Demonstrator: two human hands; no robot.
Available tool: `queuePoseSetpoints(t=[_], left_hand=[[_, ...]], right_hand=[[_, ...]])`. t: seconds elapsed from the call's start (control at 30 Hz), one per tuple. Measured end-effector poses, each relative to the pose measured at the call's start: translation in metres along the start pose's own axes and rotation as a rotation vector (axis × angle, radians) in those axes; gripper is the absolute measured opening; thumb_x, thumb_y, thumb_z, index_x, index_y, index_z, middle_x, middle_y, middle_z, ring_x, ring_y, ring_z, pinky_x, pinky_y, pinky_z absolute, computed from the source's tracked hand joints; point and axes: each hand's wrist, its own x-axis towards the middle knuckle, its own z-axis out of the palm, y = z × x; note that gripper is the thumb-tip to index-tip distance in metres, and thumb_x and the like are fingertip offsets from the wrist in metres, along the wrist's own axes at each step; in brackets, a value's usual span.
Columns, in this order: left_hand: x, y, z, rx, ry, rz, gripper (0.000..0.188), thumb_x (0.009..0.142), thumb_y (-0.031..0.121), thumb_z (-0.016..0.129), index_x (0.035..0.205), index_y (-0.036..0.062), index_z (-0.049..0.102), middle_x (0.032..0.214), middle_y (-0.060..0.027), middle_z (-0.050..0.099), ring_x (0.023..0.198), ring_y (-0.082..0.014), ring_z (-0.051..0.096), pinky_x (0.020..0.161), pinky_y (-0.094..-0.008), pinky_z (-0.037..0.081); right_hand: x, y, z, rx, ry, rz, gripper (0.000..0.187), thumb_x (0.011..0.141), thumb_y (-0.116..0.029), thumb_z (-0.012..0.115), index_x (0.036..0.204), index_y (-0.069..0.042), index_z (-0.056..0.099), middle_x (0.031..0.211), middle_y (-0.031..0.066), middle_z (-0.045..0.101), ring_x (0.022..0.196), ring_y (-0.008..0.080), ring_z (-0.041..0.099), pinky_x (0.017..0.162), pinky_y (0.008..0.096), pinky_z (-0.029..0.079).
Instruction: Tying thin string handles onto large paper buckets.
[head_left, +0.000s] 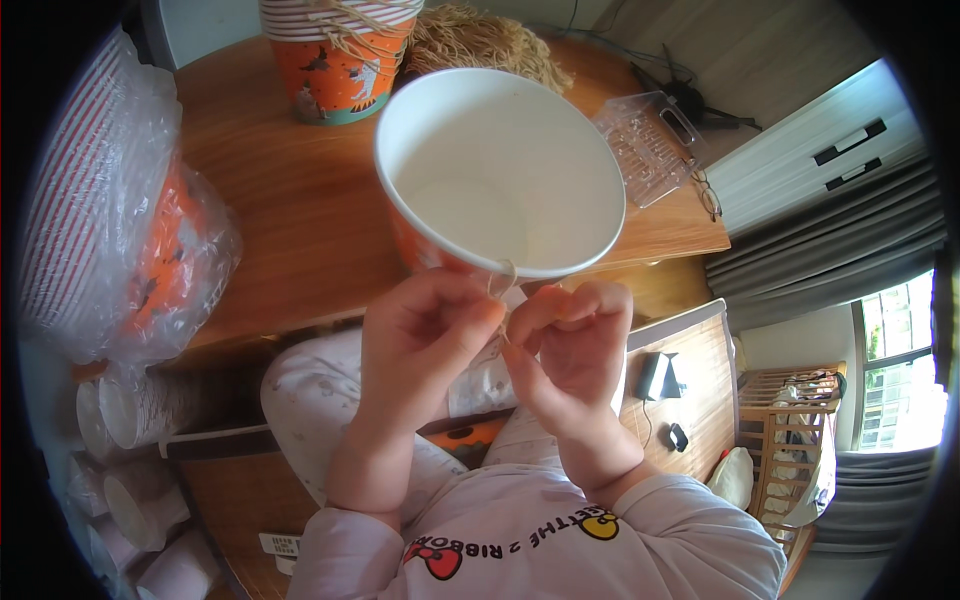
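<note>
Nearest to my camera is the wearer's white shirt (530,565), with red and yellow bows printed across the chest. Beyond it I have the left hand (425,335) and right hand (575,365) close together, just below the rim of a large paper bucket (500,180). Its mouth tilts up toward me, white inside and orange outside; I can't see what its base rests on. A thin tan cord (511,270) loops at the near rim. On the left, thumb and fingers are clamped on that cord; on the right, the fingers curl beside its lower strand, and I can't tell whether they grip it.

Across the wooden counter (280,220) I see a stack of orange buckets (335,75), a heap of tan twine (490,45) and a clear plastic basket (645,140). At far left stands a plastic-wrapped bucket stack (150,225).
</note>
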Motion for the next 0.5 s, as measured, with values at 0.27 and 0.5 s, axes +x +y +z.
queuePoseSetpoints(t=[0.27,0.5], left_hand=[[0.002,0.012,-0.008,0.192,-0.04,-0.069,0.01,0.09,0.003,0.068,0.097,-0.0036,0.069,0.09,-0.0051,0.071,0.079,-0.0058,0.061,0.071,-0.0202,0.049],[-0.002,0.019,-0.003,0.313,-0.101,-0.088,0.012,0.088,0.006,0.069,0.095,-0.0033,0.071,0.089,-0.0044,0.072,0.075,-0.0035,0.059,0.066,-0.0191,0.046]], right_hand=[[-0.002,0.001,-0.004,-0.003,0.011,0.012,0.049,0.081,0.011,0.064,0.113,-0.008,0.032,0.094,0.0102,0.058,0.082,0.0141,0.059,0.071,0.0255,0.042],[-0.003,0.002,-0.006,-0.025,0.0,0.007,0.05,0.081,0.004,0.07,0.116,-0.006,0.035,0.105,0.0113,0.057,0.094,0.016,0.058,0.08,0.0307,0.045]])
